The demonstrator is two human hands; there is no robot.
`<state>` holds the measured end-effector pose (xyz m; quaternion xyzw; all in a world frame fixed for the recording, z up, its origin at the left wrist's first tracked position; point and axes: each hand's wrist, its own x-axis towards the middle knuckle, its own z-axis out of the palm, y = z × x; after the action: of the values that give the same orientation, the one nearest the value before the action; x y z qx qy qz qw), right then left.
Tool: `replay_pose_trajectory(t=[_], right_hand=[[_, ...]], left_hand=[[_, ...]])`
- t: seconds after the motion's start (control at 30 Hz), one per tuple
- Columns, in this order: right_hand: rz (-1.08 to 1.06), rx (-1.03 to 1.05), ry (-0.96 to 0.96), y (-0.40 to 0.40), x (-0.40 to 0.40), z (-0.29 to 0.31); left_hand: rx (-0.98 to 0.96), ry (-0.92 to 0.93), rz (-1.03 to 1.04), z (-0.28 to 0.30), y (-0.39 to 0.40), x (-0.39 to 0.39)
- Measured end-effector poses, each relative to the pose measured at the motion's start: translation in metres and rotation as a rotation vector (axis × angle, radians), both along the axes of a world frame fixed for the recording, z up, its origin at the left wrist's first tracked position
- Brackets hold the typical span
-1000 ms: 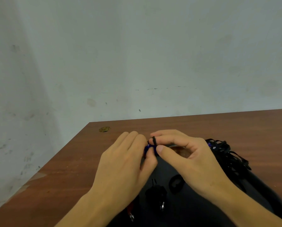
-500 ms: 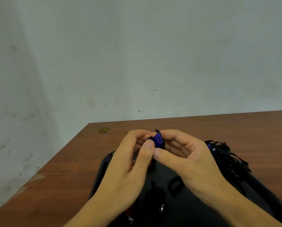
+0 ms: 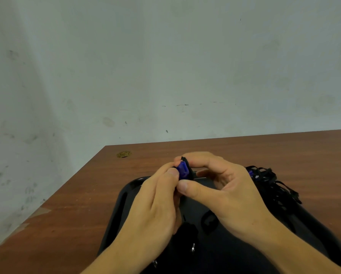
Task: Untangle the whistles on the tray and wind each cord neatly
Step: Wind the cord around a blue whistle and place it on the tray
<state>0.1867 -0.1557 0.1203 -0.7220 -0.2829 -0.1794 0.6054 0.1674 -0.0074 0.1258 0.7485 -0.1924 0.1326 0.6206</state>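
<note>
— Two hands meet over a black tray (image 3: 126,198), nearest the viewer. What do they hold?

— Both pinch one blue whistle (image 3: 182,171), lifted just above the tray's far end. Left hand (image 3: 153,206) grips it with thumb and fingertips from the left. Right hand (image 3: 229,186) clasps it between forefinger above and thumb below, with black cord (image 3: 186,164) wrapped around the whistle.

— How far along is the job?

— Partway, I judge. Down on the tray, between the wrists, lie dark bundles (image 3: 189,232) that look already wound, though they are blurred. Farther off, at the tray's right edge, a loose tangle of black cords (image 3: 272,180) waits, a bit of another blue whistle (image 3: 250,172) showing in it.

— And beyond?

— Brown table (image 3: 284,151), a small brass-coloured disc (image 3: 123,154) near its far corner, then a pale wall.
</note>
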Motion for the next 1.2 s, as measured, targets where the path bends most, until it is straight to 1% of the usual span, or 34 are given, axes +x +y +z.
replay_pose_trajectory(t=[0.07, 0.2, 0.3, 0.37, 0.43, 0.47, 0.53, 0.67, 0.73, 0.77, 0.83, 0.93, 1.0, 1.1, 1.2], right_hand=[[-0.041, -0.007, -0.008, 0.001, 0.002, -0.002], [0.02, 0.013, 0.033, -0.001, 0.001, 0.0], [0.181, 0.135, 0.153, -0.006, 0.0, 0.004], [0.202, 0.187, 0.195, -0.006, 0.0, 0.005], [0.176, 0.195, 0.192, -0.006, -0.001, 0.006], [0.151, 0.16, 0.163, -0.006, -0.001, 0.007], [0.072, 0.008, 0.077, -0.01, -0.002, 0.008], [-0.095, -0.306, -0.139, -0.021, -0.002, 0.009], [-0.164, -0.395, -0.255, -0.022, 0.001, 0.01], [-0.178, -0.401, -0.275, -0.022, 0.002, 0.011], [-0.147, -0.336, -0.207, -0.022, 0.0, 0.012], [-0.017, -0.203, -0.005, -0.024, -0.005, 0.014], [0.043, -0.166, 0.078, -0.027, -0.005, 0.015], [0.099, -0.118, 0.138, -0.029, -0.006, 0.017], [0.095, -0.087, 0.177, -0.029, -0.003, 0.016]], left_hand=[[0.028, -0.037, 0.004, -0.003, 0.0, 0.002], [0.087, -0.056, -0.039, -0.001, 0.006, 0.005], [0.217, -0.158, -0.011, 0.001, 0.011, 0.006], [0.319, -0.238, 0.018, -0.001, 0.015, 0.007], [0.389, -0.294, 0.05, -0.003, 0.019, 0.009], [0.417, -0.303, 0.066, -0.003, 0.021, 0.011], [0.452, -0.301, 0.06, -0.007, 0.024, 0.014], [0.439, -0.306, -0.057, -0.006, 0.023, 0.011], [0.42, -0.309, -0.054, -0.004, 0.023, 0.01], [0.408, -0.3, -0.047, -0.004, 0.023, 0.01], [0.377, -0.27, -0.056, -0.003, 0.022, 0.009], [0.327, -0.219, -0.082, -0.002, 0.019, 0.008], [0.304, -0.19, -0.099, -0.002, 0.019, 0.008], [0.303, -0.181, -0.114, -0.002, 0.02, 0.008], [0.322, -0.188, -0.094, -0.003, 0.021, 0.01]])
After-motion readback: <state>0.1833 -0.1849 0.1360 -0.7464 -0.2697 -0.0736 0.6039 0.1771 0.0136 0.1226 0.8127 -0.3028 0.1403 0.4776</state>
